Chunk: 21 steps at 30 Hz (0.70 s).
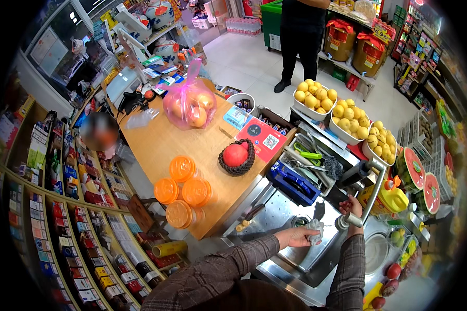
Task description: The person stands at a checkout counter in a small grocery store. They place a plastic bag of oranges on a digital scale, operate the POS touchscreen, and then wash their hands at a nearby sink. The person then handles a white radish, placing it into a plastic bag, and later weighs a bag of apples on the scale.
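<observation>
My left hand (295, 236) grips a crumpled grey-white cloth or wad of tissue (315, 232) above the stainless steel sink (292, 257). My right hand (351, 208) is beside the metal faucet (374, 192), partly covered by it, with its fingers bent near a dark object. Whether those fingers hold anything is unclear. A drain (300, 221) shows just beyond the cloth. To the left of the sink, a knife with a dark handle (255, 212) lies at the metal edge.
On the wooden counter (151, 145) stand several orange-lidded containers (182, 169), a red fruit in a dark foam net (235, 155) and a pink bag of fruit (189, 103). A utensil tray (307, 155), yellow jug (385, 200) and fruit baskets (348, 136) line the right. A person (301, 42) stands beyond.
</observation>
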Motion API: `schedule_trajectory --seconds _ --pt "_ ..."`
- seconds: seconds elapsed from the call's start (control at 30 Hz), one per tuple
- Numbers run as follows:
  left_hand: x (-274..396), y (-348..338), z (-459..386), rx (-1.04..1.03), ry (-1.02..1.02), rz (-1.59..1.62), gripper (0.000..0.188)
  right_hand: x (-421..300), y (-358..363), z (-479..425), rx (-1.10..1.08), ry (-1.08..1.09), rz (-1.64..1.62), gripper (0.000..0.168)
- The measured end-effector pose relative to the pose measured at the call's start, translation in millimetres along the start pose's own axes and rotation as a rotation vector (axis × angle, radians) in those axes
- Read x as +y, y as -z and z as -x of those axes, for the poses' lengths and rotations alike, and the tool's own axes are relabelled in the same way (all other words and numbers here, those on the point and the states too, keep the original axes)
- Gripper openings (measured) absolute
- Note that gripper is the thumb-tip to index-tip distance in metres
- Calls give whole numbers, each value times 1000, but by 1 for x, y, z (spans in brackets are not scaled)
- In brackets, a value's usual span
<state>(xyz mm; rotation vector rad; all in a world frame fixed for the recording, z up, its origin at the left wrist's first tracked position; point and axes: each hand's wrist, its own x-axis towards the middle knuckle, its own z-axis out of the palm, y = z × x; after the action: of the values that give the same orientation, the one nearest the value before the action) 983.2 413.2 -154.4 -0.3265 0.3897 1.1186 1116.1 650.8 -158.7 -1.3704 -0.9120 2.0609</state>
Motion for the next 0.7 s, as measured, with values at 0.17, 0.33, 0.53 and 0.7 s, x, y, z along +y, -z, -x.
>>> schedule_trajectory --seconds 0.17,0.33,0.53,0.7 --pt "2 0 2 -27 72 -191 36 21 -6 48 -131 64 -161 47" --pt "-15 -30 13 -115 293 273 39 97 -10 108 -513 -111 -347 70" --pt "-46 -32 19 -323 327 293 37 59 -53 179 -672 67 -562 34" --pt "-43 -54 45 -128 396 -113 22 30 -49 188 -621 4 -70 34"
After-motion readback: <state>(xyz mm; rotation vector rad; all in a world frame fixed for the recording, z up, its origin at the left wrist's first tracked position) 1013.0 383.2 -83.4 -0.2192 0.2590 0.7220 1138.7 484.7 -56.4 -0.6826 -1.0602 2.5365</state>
